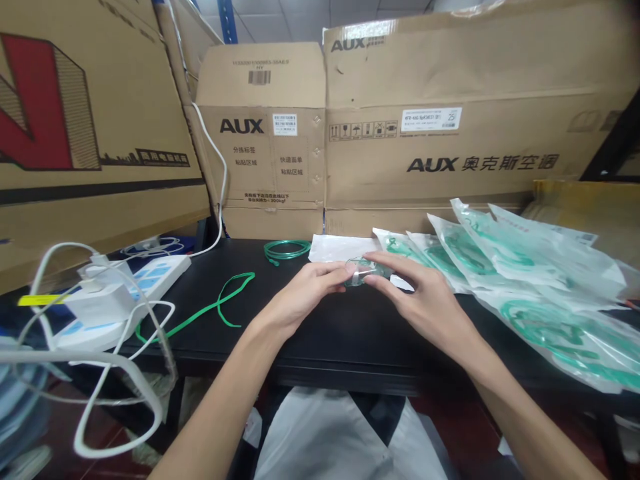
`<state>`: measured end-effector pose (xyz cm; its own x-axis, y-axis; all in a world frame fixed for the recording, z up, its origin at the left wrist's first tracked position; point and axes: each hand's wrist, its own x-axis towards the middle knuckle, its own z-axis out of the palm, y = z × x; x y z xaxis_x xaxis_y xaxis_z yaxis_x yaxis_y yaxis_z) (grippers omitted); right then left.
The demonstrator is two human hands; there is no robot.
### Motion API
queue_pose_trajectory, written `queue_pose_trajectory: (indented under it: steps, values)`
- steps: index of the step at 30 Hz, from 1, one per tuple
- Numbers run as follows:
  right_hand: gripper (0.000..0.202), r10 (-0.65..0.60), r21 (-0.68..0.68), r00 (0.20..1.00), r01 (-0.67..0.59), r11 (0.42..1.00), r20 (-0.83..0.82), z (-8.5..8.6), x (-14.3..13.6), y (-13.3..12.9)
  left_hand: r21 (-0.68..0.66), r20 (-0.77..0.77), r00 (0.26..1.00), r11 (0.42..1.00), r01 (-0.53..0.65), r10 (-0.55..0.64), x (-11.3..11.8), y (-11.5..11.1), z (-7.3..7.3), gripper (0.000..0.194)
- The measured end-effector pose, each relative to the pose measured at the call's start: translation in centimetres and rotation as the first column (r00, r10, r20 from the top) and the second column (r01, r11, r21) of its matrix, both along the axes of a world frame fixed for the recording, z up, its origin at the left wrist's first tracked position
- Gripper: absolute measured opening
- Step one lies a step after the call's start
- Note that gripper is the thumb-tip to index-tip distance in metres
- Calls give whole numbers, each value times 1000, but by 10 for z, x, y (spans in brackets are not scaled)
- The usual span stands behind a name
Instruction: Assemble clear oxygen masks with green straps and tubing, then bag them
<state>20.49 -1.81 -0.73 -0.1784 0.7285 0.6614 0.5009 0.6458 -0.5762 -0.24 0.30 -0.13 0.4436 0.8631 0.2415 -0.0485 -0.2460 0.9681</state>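
Above the middle of the black table, my left hand [320,277] and my right hand [417,287] both grip a small clear, green-tinted plastic piece that looks like a breathing mask [359,272]. My left thumb and fingers pinch its left side. The right thumb and forefinger close round its right side. Fingers hide part of its shape. Just behind it lies a white paper sheet [333,247]. A coil of green tubing [287,251] rests to the left of the sheet, and a loose green strap [220,303] lies farther left.
Several clear-and-white pouches with green tubing [555,320] are piled at the right. A white power strip [167,273] with plugs and looping cables occupies the left. Cardboard boxes [370,173] wall off the back of the black table [330,340].
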Motion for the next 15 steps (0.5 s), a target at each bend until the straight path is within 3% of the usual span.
queue_pose_trajectory:
  steps: [4, 8, 15]
  values:
    - [33, 70, -188, 994, -85, 979, -84, 0, 0, 1, 147, -65, 998, 989, 6, 3, 0, -3, 1, 30]
    - [32, 158, -250, 966, -208, 946, -204, 0, 0, 2, 247, -77, 997, 969, 23, -4, -2, -3, 2, 30]
    - [33, 177, -317, 950, -256, 913, -258, 4, 5, 2, 204, -193, 979, 973, 112, -72, -8, -3, 7, 23]
